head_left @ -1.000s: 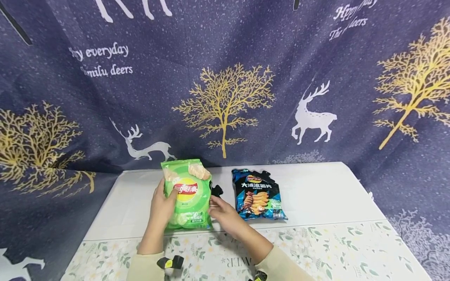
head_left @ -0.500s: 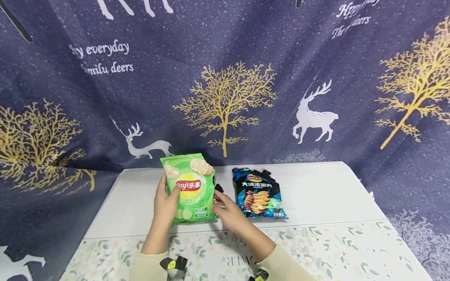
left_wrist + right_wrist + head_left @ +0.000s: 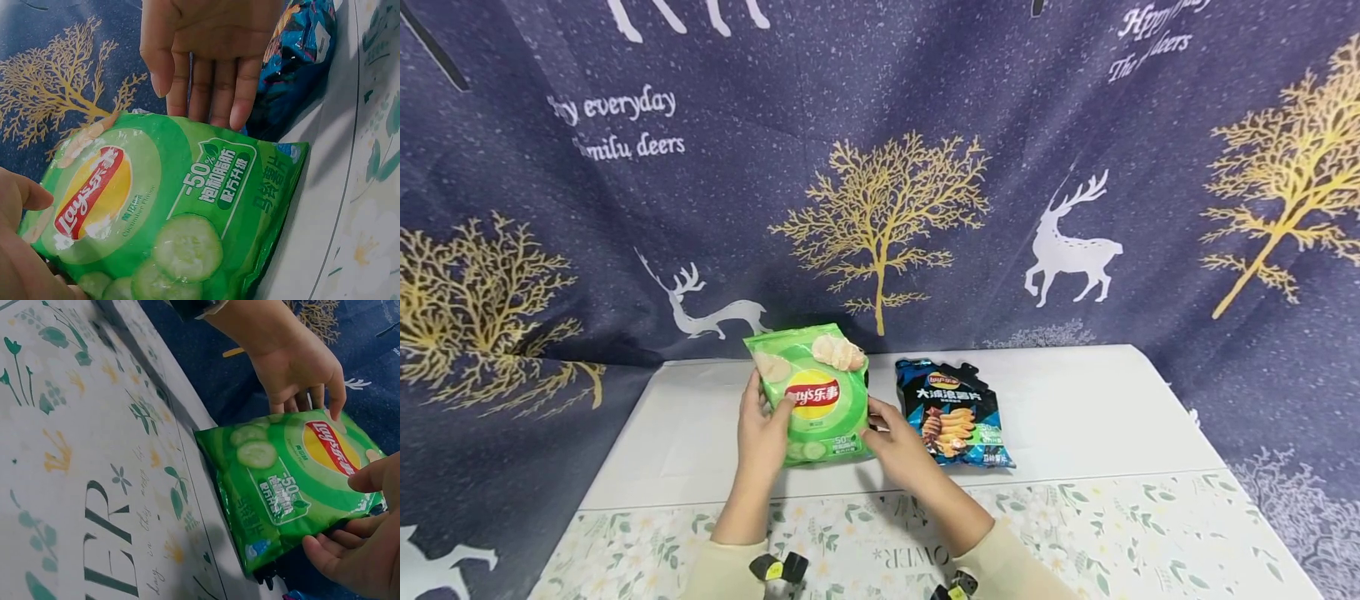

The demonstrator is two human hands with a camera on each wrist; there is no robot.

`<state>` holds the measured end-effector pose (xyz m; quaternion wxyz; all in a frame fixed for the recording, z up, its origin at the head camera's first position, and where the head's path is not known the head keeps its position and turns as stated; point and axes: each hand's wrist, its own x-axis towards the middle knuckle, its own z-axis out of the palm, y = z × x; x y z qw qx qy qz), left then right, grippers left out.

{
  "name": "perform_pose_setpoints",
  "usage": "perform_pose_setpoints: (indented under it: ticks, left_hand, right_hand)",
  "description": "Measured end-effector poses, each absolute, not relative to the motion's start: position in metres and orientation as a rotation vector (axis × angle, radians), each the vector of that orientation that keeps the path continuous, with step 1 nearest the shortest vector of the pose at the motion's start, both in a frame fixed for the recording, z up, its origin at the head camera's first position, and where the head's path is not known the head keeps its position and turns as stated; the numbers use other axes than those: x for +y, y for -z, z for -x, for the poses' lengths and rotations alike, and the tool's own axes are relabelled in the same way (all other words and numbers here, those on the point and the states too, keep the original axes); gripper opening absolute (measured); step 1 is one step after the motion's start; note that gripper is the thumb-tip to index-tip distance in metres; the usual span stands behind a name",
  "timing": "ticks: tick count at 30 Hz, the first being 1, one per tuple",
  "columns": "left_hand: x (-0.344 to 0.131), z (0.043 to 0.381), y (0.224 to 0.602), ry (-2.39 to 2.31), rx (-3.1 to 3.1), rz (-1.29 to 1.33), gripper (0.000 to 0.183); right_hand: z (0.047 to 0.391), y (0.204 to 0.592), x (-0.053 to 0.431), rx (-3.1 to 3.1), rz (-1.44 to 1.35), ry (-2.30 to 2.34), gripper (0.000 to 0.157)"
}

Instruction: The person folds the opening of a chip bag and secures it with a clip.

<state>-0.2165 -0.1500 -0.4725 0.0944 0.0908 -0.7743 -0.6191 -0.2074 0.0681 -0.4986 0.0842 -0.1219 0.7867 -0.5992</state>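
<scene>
A green Lay's potato chip bag (image 3: 812, 425) stands tilted back over the white part of the table. My left hand (image 3: 762, 433) grips its left side, the thumb on the front and the fingers behind. At the right edge is my right hand (image 3: 898, 446); in the left wrist view its fingers (image 3: 178, 87) lie straight, tips right at the bag's edge, with the thumb apart from them. The right wrist view shows the thumb over the bag's front. To the right lies a blue and black chip bag (image 3: 955, 417), partly overlapped by my right hand.
A black jagged piece (image 3: 967, 377) shows at the blue bag's top edge. The table (image 3: 1075, 400) is white at the back, with a floral cover (image 3: 1112, 533) in front. A dark blue curtain (image 3: 925, 75) with deer and gold trees hangs close behind.
The green bag has moved right and slightly up with both hands, tilting a little clockwise. A black piece that showed beside it is now mostly hidden. The blue bag has not moved.
</scene>
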Motion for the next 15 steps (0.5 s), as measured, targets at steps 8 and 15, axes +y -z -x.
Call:
perform_pose_setpoints:
  ticks: [8,15]
  left_hand:
    - [-0.1448,0.2156,0.4724,1.905,-2.234,-0.272,0.077]
    - [-0.1423,0.214,0.4699,1.931,-2.175,-0.296,0.07]
  right_hand:
    - [0.2091,0.4948,0.0706,2.387,0.347,1.825,0.05]
    - [0.2119,0.4982,0.0732,2.374,0.326,1.859,0.044]
